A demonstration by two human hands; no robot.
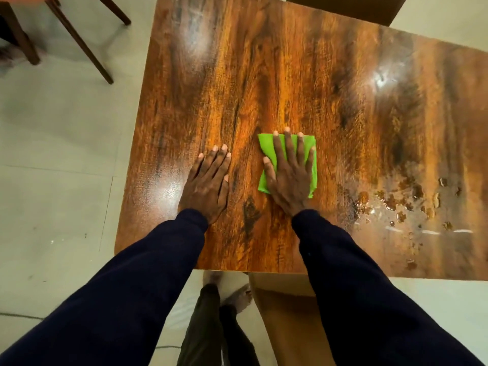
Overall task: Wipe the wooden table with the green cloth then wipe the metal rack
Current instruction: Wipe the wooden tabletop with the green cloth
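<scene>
A glossy wooden table (264,75) fills most of the view. A folded green cloth (266,146) lies on it near the front edge. My right hand (289,175) presses flat on the cloth with its fingers straight and spread. To the left of the cloth, my left hand (207,180) rests flat on the bare wood, fingers straight. Water droplets and wet smears (401,202) sit on the table's right side. No metal rack is in view.
Dark wooden chair legs (79,40) stand on the pale tiled floor (52,154) at the upper left. A dark chair (343,6) sits at the table's far edge. A tan chair seat (285,313) and my feet show below the front edge.
</scene>
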